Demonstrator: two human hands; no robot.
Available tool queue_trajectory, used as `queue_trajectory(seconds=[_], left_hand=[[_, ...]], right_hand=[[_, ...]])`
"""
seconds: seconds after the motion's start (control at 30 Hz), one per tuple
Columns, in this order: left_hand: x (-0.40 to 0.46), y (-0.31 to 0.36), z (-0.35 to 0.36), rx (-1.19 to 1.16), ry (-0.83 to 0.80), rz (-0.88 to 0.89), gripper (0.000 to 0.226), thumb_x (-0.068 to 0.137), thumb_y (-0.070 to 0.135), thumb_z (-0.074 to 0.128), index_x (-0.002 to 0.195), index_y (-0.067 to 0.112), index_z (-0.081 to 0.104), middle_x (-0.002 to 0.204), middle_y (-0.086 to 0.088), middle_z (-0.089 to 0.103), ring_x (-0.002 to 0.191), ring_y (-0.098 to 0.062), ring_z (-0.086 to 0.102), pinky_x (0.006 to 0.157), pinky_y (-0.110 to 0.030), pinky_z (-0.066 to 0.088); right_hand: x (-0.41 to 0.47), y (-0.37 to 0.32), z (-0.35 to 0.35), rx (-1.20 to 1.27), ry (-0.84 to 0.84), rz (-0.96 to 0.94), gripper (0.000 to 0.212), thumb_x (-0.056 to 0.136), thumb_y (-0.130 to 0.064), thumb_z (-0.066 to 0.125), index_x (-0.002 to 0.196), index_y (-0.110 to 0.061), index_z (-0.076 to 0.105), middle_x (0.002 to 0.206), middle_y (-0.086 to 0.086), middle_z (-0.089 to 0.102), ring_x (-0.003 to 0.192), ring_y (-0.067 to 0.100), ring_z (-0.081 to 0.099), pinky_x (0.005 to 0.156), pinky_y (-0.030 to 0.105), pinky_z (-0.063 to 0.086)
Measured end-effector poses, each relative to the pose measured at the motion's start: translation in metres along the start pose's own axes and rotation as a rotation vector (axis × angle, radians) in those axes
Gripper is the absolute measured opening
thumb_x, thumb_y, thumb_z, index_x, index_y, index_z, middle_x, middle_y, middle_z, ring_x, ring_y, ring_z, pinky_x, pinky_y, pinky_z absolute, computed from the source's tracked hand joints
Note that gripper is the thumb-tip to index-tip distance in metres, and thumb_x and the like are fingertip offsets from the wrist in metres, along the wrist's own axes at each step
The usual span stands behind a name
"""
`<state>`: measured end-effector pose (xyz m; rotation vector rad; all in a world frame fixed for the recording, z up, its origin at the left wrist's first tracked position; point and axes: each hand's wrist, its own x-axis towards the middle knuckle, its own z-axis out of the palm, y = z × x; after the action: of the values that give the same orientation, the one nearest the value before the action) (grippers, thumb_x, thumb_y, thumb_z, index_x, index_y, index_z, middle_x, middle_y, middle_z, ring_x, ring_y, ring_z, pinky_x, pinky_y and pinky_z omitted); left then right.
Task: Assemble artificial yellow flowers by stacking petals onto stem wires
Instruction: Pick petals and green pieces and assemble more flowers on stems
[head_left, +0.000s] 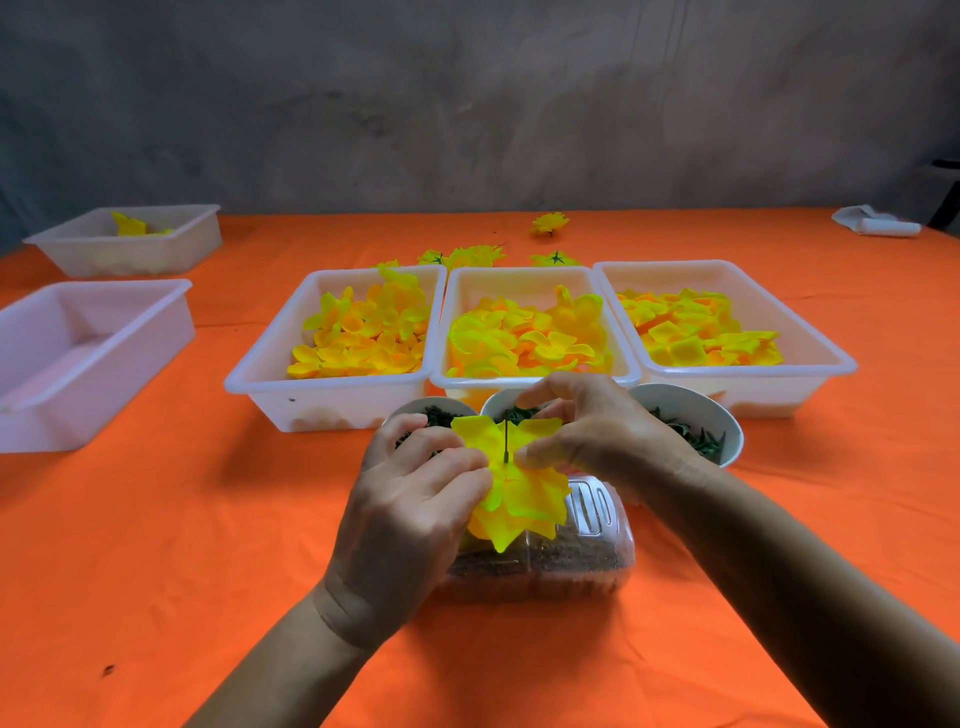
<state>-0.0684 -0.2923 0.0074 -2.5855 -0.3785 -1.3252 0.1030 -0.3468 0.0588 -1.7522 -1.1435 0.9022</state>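
Note:
A yellow petal stack (519, 493) sits on a thin green stem wire (506, 441) that pokes up through its middle. My left hand (410, 514) holds the stack from the left, fingers curled round its edge. From the right, my right hand (587, 431) pinches the petals beside the wire. Both hands hover above a clear plastic box (582, 561) of brown bits. Three white trays of loose yellow petals stand behind: left (270, 374), middle (524, 382), right (821, 358).
Three white bowls of dark green parts sit behind my hands; the rightmost (722, 421) shows best. Two white trays stand at far left, one bare (104, 358) and one (171, 244) with a few petals. Finished flowers (549, 223) lie behind the trays on the orange cloth (182, 545).

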Motion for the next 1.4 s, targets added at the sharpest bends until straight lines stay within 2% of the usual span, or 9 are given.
queue_trajectory(seconds=[0.43, 0.63, 0.73, 0.83, 0.93, 1.0, 1.1, 1.2, 1.4], left_hand=[[-0.004, -0.002, -0.001, -0.004, -0.028, 0.033, 0.008, 0.079, 0.001, 0.068, 0.074, 0.005, 0.073, 0.085, -0.006, 0.072, 0.077, -0.028, 0.065, 0.083, -0.041, 0.046], [-0.005, -0.002, -0.003, -0.083, -0.109, -0.001, 0.013, 0.077, 0.003, 0.060, 0.078, 0.004, 0.073, 0.091, -0.007, 0.070, 0.084, -0.030, 0.063, 0.083, -0.042, 0.045], [-0.007, 0.001, -0.008, -0.206, -0.174, -0.122, 0.019, 0.073, 0.017, 0.059, 0.080, 0.008, 0.073, 0.095, -0.003, 0.069, 0.090, -0.027, 0.060, 0.088, -0.039, 0.041], [-0.001, 0.005, -0.009, -0.372, -0.175, -0.350, 0.033, 0.086, 0.032, 0.053, 0.069, 0.012, 0.072, 0.088, 0.006, 0.068, 0.090, -0.016, 0.059, 0.085, -0.034, 0.041], [0.008, 0.010, -0.005, -0.449, -0.120, -0.570, 0.032, 0.082, 0.031, 0.067, 0.057, 0.010, 0.068, 0.073, 0.008, 0.067, 0.076, -0.013, 0.060, 0.070, -0.026, 0.044], [0.012, 0.011, 0.000, -0.508, -0.102, -0.719, 0.020, 0.074, 0.022, 0.079, 0.060, 0.015, 0.067, 0.068, 0.007, 0.065, 0.066, -0.012, 0.060, 0.059, -0.028, 0.045], [0.012, 0.012, 0.005, -0.585, -0.086, -0.858, 0.017, 0.068, 0.018, 0.082, 0.072, 0.028, 0.070, 0.066, 0.011, 0.062, 0.055, 0.001, 0.053, 0.053, -0.017, 0.042], [0.009, 0.013, 0.007, -0.618, -0.089, -0.840, 0.016, 0.069, 0.023, 0.080, 0.082, 0.029, 0.074, 0.074, 0.008, 0.061, 0.060, -0.001, 0.054, 0.050, -0.014, 0.042], [0.001, 0.011, 0.011, -0.402, -0.069, -0.606, 0.019, 0.070, 0.034, 0.075, 0.083, 0.021, 0.077, 0.094, 0.005, 0.063, 0.084, -0.012, 0.048, 0.069, -0.026, 0.046]], right_hand=[[0.009, -0.002, -0.004, -0.004, -0.095, 0.092, 0.032, 0.070, 0.004, 0.076, 0.084, -0.023, 0.065, 0.103, 0.014, 0.056, 0.068, 0.016, 0.055, 0.048, 0.017, 0.046], [0.011, 0.005, -0.004, -0.016, -0.112, 0.095, 0.034, 0.070, -0.001, 0.078, 0.089, -0.027, 0.066, 0.101, 0.006, 0.057, 0.074, 0.014, 0.057, 0.054, 0.020, 0.046], [0.006, 0.008, -0.005, -0.149, -0.040, -0.077, 0.041, 0.068, -0.009, 0.082, 0.101, -0.029, 0.069, 0.113, 0.002, 0.059, 0.093, 0.013, 0.056, 0.068, 0.025, 0.047], [-0.001, 0.012, -0.004, -0.390, 0.106, -0.370, 0.025, 0.066, -0.017, 0.084, 0.087, -0.028, 0.075, 0.102, -0.007, 0.057, 0.104, 0.014, 0.048, 0.083, 0.023, 0.037], [-0.006, 0.019, 0.001, -0.475, 0.156, -0.530, 0.009, 0.072, -0.017, 0.081, 0.077, -0.023, 0.077, 0.086, -0.007, 0.061, 0.095, 0.018, 0.051, 0.084, 0.027, 0.037], [-0.008, 0.024, 0.004, -0.477, 0.146, -0.568, 0.007, 0.077, -0.013, 0.076, 0.080, -0.019, 0.078, 0.083, -0.003, 0.066, 0.091, 0.017, 0.053, 0.080, 0.026, 0.039], [-0.011, 0.030, 0.005, -0.434, 0.124, -0.599, 0.008, 0.082, -0.014, 0.072, 0.086, -0.019, 0.077, 0.086, -0.004, 0.066, 0.092, 0.013, 0.054, 0.077, 0.024, 0.041], [-0.013, 0.036, 0.004, -0.336, 0.067, -0.555, 0.007, 0.081, -0.024, 0.073, 0.088, -0.025, 0.076, 0.090, -0.008, 0.062, 0.097, 0.007, 0.052, 0.073, 0.020, 0.045], [-0.011, 0.048, 0.011, -0.145, 0.108, -0.544, 0.016, 0.077, -0.016, 0.076, 0.086, -0.029, 0.074, 0.088, -0.009, 0.063, 0.094, 0.010, 0.055, 0.073, 0.009, 0.037]])
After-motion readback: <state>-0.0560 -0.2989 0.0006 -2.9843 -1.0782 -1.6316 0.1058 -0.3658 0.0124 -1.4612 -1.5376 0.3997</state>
